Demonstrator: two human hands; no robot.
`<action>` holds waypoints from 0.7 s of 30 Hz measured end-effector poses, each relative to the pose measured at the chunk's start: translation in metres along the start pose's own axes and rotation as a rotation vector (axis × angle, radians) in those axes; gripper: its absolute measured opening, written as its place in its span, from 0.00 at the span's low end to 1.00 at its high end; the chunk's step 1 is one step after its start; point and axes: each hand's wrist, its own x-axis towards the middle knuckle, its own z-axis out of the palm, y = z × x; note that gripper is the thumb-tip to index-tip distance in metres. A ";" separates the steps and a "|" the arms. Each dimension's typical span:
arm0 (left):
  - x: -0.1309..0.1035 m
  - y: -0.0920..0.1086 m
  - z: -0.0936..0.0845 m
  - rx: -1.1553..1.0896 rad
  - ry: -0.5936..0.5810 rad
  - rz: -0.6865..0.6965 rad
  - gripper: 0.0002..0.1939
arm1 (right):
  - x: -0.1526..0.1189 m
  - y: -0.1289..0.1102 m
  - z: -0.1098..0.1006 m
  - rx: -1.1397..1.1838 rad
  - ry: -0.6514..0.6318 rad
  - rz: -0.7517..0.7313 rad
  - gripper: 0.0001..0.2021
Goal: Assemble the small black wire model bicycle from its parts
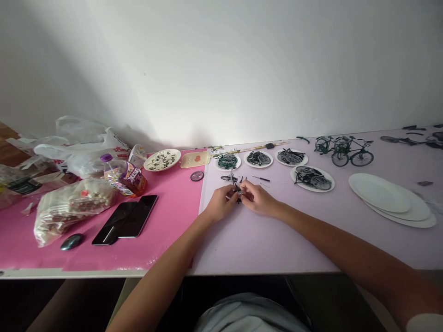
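Both hands meet over the pale part of the table, around a small dark miniature bicycle assembly [236, 187]. My left hand [222, 202] pinches it from the left. From the right, the fingers of my right hand [255, 197] close on it too. Its details are mostly hidden by the fingers. Just beyond lie a small wheel [225, 178] and tiny dark parts. A thin dark screwdriver [261, 178] rests to their right. Another wheel [197, 176] lies on the pink mat. Plates of green parts [227, 161] and black parts [258, 158] stand behind the hands.
Finished miniature bicycles [352, 152] stand at the back right, near stacked white plates [384, 192]. On the left are a bottle [124, 176], a bulky plastic bag [71, 207], phones [133, 216] and a mouse [72, 241]. The table's front edge [263, 273] runs below my forearms.
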 end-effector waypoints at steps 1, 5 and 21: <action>0.000 0.000 0.000 0.001 0.001 -0.001 0.11 | 0.000 0.000 0.000 -0.002 0.002 -0.001 0.08; 0.000 -0.001 0.000 0.006 0.002 -0.001 0.12 | 0.000 -0.001 0.000 -0.009 0.005 -0.012 0.08; 0.000 0.003 0.000 0.005 0.012 -0.007 0.12 | 0.001 0.000 0.000 -0.037 0.042 -0.022 0.06</action>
